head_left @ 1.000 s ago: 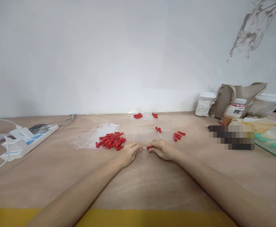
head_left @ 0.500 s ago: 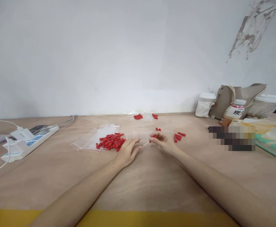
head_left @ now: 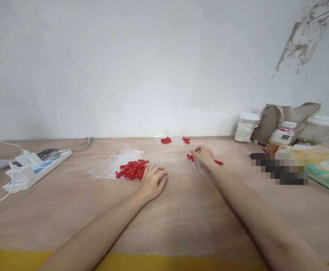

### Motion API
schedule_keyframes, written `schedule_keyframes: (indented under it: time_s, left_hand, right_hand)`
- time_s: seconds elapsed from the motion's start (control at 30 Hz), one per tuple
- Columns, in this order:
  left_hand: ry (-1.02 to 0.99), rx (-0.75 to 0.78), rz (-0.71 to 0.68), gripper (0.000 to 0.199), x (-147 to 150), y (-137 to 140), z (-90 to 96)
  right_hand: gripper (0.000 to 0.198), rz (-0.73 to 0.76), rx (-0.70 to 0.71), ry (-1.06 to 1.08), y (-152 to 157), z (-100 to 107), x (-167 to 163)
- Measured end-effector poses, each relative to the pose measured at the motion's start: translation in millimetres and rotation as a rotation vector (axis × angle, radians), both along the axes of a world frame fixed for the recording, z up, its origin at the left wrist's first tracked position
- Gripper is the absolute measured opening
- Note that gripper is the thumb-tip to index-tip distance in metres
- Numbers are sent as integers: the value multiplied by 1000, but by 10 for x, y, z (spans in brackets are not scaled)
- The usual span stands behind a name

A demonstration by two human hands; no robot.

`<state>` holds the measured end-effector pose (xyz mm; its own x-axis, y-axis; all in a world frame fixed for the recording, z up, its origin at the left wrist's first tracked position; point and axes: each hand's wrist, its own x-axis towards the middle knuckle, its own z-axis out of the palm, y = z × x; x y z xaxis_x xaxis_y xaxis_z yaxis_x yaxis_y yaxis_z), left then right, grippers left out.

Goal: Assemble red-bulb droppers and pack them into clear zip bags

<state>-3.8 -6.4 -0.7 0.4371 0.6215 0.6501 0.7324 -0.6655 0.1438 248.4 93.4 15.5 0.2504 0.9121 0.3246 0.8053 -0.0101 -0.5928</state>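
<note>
My left hand (head_left: 153, 183) lies palm down beside a pile of red rubber bulbs (head_left: 130, 170), its fingers loosely bent and apart at the left end of a row of thin clear glass tubes (head_left: 172, 166). At the row's right end is my right hand (head_left: 204, 155), thumb and forefinger drawn together; what lies between them is hidden. Just below its fingertips lie two droppers (head_left: 190, 157), red bulbs fitted on clear tubes. Another red bulb (head_left: 219, 162) shows beyond my right wrist, which partly covers more red.
Clear zip bags (head_left: 105, 167) lie left of the pile. Bagged red bulbs (head_left: 166, 140) sit by the wall. A white power strip (head_left: 37, 169) with cables is at left. At right stand a lidded cup (head_left: 247, 126), a bottle (head_left: 281, 137) and a grey bag (head_left: 296, 113).
My right hand has moved up and right, away from my left hand, to the droppers at the row's end. My left hand no longer touches the tube held between both hands and has settled lower.
</note>
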Motion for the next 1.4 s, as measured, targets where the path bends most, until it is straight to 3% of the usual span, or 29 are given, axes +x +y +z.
schedule_keyframes:
  time_s: [0.27,0.47,0.63,0.8,1.07,1.4]
  left_hand:
    - [15,-27,18,10,8,-8,7]
    - [27,-30,52,8,12,-26,19]
    - [30,-34,107,14,32,-40,39]
    - [38,-26,144,7,35,-52,33]
    - [78,-50,410,13,-31,7,146]
    - [168,-192,610,26,178,412,295]
  right_hand:
    - [31,-59,-28,-79,14,-40,-41]
    - [24,4,34,-32,-177,-18,303]
    - [21,16,-93,-136,-452,27,728]
    - [26,19,-173,-133,-581,41,782]
    - [19,28,-280,-239,-585,54,659]
    - [25,3,-270,-281,-583,65,644]
